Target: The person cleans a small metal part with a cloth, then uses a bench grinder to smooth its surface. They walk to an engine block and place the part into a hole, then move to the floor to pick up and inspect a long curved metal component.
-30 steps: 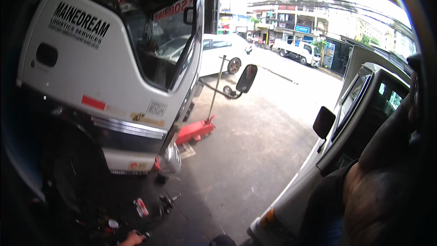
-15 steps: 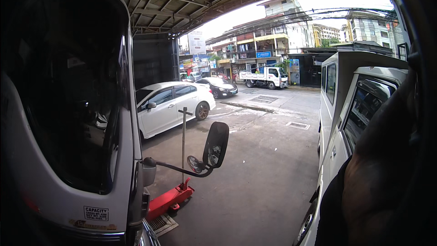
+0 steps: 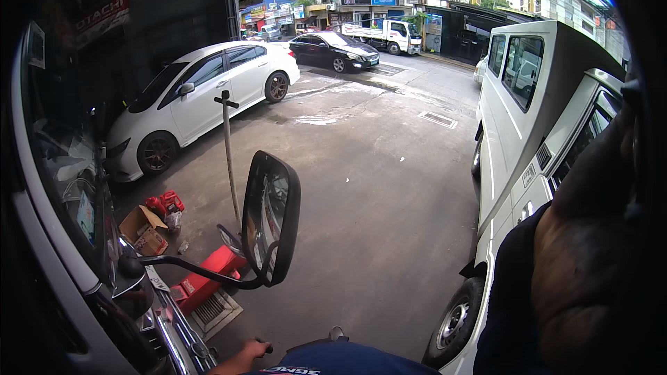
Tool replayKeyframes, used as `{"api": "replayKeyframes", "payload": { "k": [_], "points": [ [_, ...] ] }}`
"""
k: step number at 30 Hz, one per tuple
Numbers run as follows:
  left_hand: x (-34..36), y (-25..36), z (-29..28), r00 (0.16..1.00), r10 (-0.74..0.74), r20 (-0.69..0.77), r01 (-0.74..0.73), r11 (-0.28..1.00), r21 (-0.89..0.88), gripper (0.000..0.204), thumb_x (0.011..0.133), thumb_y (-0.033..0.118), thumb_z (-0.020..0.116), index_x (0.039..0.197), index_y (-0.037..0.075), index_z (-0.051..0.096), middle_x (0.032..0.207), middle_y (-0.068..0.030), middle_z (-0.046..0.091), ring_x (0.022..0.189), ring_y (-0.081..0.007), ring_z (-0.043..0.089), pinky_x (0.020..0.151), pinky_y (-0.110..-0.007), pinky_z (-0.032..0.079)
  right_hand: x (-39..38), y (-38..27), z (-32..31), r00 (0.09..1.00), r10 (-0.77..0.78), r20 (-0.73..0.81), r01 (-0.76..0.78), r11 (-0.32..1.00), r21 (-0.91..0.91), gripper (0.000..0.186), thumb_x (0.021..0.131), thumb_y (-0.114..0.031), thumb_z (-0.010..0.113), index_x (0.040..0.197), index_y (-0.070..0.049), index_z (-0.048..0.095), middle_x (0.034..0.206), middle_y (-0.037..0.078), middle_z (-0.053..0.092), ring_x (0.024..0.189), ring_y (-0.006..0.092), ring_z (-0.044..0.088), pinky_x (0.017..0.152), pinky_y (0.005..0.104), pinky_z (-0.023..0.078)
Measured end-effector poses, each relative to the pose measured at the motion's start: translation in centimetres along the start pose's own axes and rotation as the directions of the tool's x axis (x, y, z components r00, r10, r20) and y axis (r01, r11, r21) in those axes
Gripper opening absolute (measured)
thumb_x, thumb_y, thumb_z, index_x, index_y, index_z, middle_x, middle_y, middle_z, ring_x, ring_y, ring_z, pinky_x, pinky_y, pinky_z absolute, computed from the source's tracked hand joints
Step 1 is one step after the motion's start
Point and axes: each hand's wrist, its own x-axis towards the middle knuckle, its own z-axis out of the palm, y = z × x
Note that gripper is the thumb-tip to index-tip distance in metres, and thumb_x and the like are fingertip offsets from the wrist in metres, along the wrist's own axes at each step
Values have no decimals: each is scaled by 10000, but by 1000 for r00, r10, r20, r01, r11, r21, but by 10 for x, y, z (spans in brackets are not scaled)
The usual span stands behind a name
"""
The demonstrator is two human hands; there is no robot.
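Observation:
At the lower edge, my left hand (image 3: 255, 349) is low beside the front of a white vehicle. Its fingers look curled around a small dark piece, too little of which shows to name. Above that hand, a black side mirror (image 3: 273, 219) stands out from the white vehicle on a curved black arm. My right arm (image 3: 580, 271) is raised close along the right side, dark and blurred. Its hand cannot be made out. The dark blue shirt (image 3: 347, 360) I wear fills part of the bottom.
A red floor jack (image 3: 212, 274) with an upright handle stands beyond the mirror arm, next to a floor grate (image 3: 215, 314). A cardboard box (image 3: 144, 229) lies near a white car (image 3: 215, 87). A white van (image 3: 511, 104) stands right. Farther out are a black car (image 3: 335, 50) and a white truck (image 3: 389, 33).
My view has tilted down, and the mirror now sits lower and larger in it. My left hand and shirt have come into sight. The black car has moved right, toward the truck.

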Motion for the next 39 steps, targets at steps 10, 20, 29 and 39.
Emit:
{"api": "replayKeyframes", "payload": {
  "k": [10, 20, 29, 39],
  "points": [
    [114, 274, -62, 979, 57, -197, -134, 903, -408, 451, 851, 372, 776, 1143, 29, 755, 911, -156, 790, 768, -265, 767, 806, -387, 611, -192, 276, 15, 993, 121, -13, -117, 980, 162, 168, 1002, -41, 629, 1159, 8, 667, 980, 82, 627, 807, 147, 568, 727, 283, 464],
    [123, 295, 95, 822, -552, -141, 526, 831, -183, 401, 992, 321, 646, 1275, 53, 739, 1262, -227, 747, 1168, -325, 732, 1015, -472, 556, -388, 535, 124, 951, 305, -46, -204, 734, 648, 146, 1004, -51, 633, 1125, 19, 676, 945, 84, 625, 778, 146, 561, 712, 285, 451],
    [198, 411, 93, 758, -574, 309, 651, 698, -298, 376, 973, 342, 669, 1253, 116, 776, 1289, -159, 752, 1182, -374, 721, 1028, -489, 550, -709, 722, 309, 568, 603, 560, -800, 564, 205, 97, 978, -20, 685, 1059, 34, 693, 879, 70, 584, 711, 122, 535, 664, 278, 424],
    [611, 572, -397, 844, -465, -267, 86, 610, -788, 477, 853, 447, 793, 1140, 67, 759, 1172, -197, 768, 1122, -366, 732, 979, -434, 572, -1199, 682, 227, -900, -367, -233, 120, 305, -945, 603, 989, -535, 691, 1407, -101, 683, 1312, 166, 735, 1218, 302, 696, 1049, 431, 538]
  ]
}}
